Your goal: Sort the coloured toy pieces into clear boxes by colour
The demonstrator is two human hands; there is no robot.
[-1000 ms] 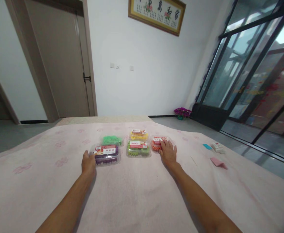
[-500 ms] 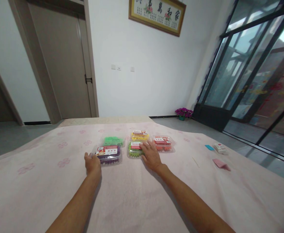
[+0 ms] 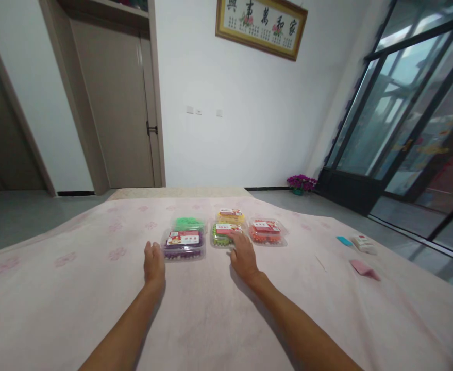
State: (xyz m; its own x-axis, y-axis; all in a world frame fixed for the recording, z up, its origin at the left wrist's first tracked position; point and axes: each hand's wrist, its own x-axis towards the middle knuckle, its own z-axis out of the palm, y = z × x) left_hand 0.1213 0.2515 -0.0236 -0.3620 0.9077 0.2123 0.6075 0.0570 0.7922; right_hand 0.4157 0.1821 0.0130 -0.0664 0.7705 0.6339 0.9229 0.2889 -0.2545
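Note:
My left hand [image 3: 154,263] is open, fingers stretched forward, beside the left end of a clear plastic box of purple pieces [image 3: 183,245]. Close to the front right corner of a clear box of light green pieces [image 3: 223,234] is my right hand [image 3: 244,257], open, its fingertips overlapping that box in view. Whether they touch it I cannot tell. Behind the purple box a box of bright green pieces [image 3: 189,223] is partly hidden. A box of yellow pieces [image 3: 231,215] stands behind the light green one, and a box of orange-red pieces [image 3: 265,232] to its right.
A pink patterned cloth [image 3: 211,319] covers the table. Toward the right lie a blue piece [image 3: 344,241], a white packet [image 3: 364,245], a folded pink cloth [image 3: 364,269] and a thin stick [image 3: 321,263]. Purple flowers [image 3: 302,182] stand on the floor beyond.
My left hand has come off the purple box's left edge and straightened its fingers. My right hand has drawn back slightly over the light green box. The whole view has shifted left.

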